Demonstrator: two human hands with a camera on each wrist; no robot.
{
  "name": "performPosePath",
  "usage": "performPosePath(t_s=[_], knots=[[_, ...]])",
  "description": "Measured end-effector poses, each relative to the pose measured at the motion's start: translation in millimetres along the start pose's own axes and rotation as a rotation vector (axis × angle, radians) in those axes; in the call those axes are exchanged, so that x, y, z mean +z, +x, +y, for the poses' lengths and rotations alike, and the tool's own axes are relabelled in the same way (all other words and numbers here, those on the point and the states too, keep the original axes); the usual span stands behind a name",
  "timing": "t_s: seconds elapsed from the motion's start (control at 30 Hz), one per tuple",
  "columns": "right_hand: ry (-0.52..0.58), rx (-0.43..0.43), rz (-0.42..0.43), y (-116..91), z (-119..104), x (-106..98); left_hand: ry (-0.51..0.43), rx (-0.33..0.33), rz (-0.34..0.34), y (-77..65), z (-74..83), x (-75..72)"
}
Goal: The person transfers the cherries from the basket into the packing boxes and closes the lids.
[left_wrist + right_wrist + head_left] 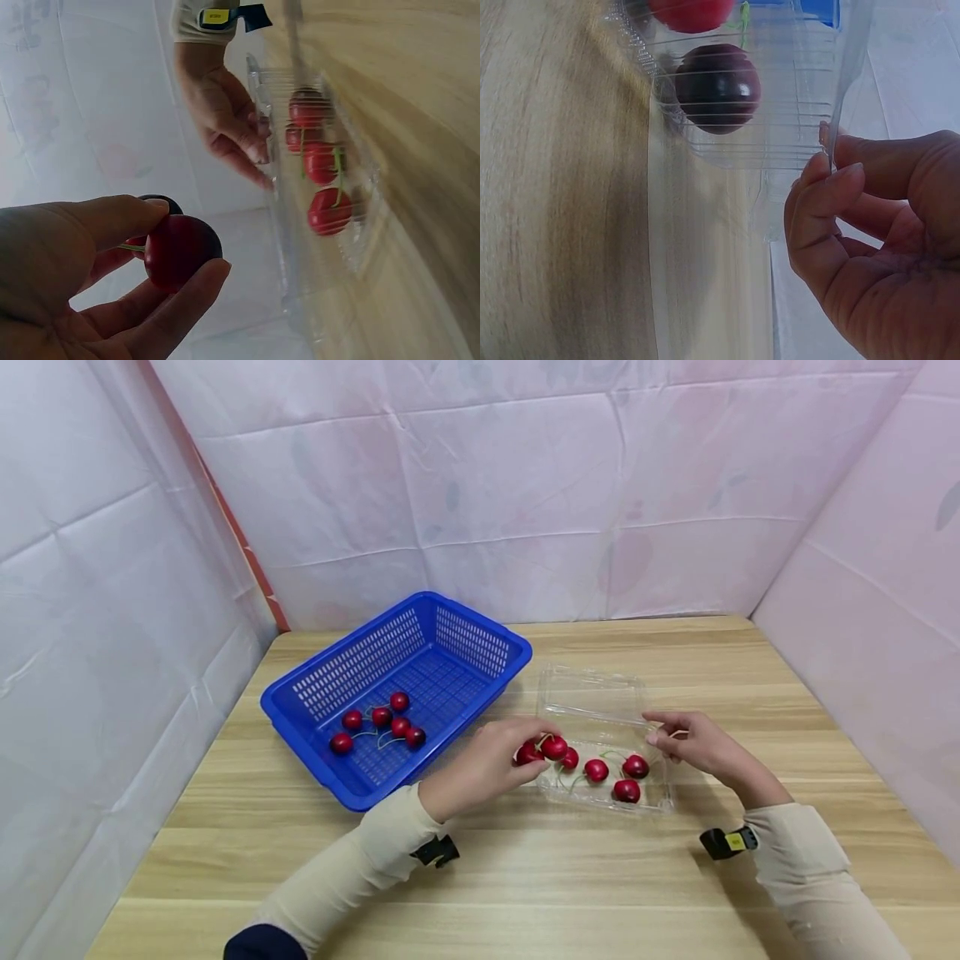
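My left hand (483, 766) holds a pair of red cherries (178, 251) between thumb and fingers, at the left side of a clear plastic clamshell box (592, 806). One held cherry partly hides the other in the left wrist view. My right hand (701, 747) pinches the box's right rim (836, 124) between thumb and fingertips. The box stands with its lid (591, 693) folded back. Inside lie several cherries (596, 770) with green stems, including a dark one (718, 88) near the wall by my right hand.
A blue perforated plastic basket (517, 652) stands to the left of the box, with several stemmed cherries (382, 717) near its front left. Both rest on a wooden table (525, 877). Pale patterned cloth (517, 485) hangs behind the table and along both sides.
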State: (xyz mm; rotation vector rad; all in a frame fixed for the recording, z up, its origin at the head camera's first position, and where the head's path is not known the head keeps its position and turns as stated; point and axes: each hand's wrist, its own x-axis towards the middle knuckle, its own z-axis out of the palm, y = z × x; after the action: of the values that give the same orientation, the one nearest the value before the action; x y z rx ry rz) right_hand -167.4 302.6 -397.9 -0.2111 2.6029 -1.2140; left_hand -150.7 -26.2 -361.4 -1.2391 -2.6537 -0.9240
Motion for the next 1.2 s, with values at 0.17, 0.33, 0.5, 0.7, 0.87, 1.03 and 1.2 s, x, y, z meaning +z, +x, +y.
performPosePath(t_s=[0.17, 0.33, 0.5, 0.7, 0.87, 1.03, 1.2], knots=[[0.000, -0.004, 0.001, -1, -1, -1, -0.015, 0.027, -0.007, 6.8, -3.4, 12.9], [0.003, -0.002, -0.004, -1, -2, -1, 0.013, 0.001, -0.017, 10.2, -4.9, 20.5], [0.015, -0.002, -0.005, -1, -2, -1, 0.067, -0.002, -0.041, 15.1, -3.2, 27.6], [0.021, -0.009, -0.003, -1, -1, 0, 0.111, 0.025, -0.066, 22.5, 0.1, 37.0], [0.034, -0.025, 0.005, 0, 0, 1, 0.148, 0.064, -0.090, 27.9, 2.3, 43.4], [0.041, -0.029, 0.003, 0, 1, 2, 0.194, 0.076, -0.148, 32.9, 2.9, 49.9], [0.038, -0.025, 0.004, 0, 1, 2, 0.218, 0.096, -0.186, 36.9, 3.4, 54.2]])
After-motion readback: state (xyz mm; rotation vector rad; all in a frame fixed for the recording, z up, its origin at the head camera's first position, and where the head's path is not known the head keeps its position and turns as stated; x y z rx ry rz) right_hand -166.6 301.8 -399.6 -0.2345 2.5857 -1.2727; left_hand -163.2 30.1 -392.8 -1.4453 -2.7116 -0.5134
